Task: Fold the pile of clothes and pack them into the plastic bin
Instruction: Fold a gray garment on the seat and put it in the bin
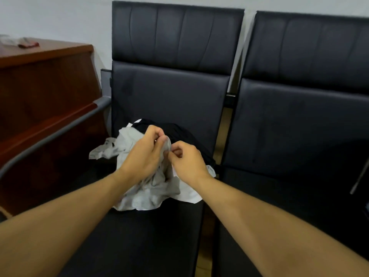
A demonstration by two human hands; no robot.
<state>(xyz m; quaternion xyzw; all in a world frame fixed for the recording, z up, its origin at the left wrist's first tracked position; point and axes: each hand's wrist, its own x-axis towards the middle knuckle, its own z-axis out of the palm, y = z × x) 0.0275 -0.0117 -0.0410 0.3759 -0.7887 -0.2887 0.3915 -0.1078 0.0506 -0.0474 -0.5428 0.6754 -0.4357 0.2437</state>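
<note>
Two black padded chairs stand side by side against a pale wall; the left chair [169, 96] carries the work, the right chair [299, 116] is beside it with a narrow gap between. To the left of the seats is a reddish-brown wooden cabinet [44, 86], with a small blurred red and grey item on its top, too indistinct to identify. A grey metal armrest [60, 128] runs along the left edge of the left chair.

Pile of clothes [151, 188]: crumpled on the seat of the left chair, toward its back. Light grey garment [139, 196] on top and in front, black garment [179, 132] behind it against the backrest, a white piece showing at the right edge.

Left hand [143, 154]: raised over the pile, fingers [157, 134] curled, pinching a fold of the light grey garment between thumb and fingertips.

Right hand [187, 160]: just beside the left, nearly touching it, fingers curled, pinching the same fold of grey cloth from the right side. Cloth hangs from both pinches down to the pile.

Both forearms bare.
</note>
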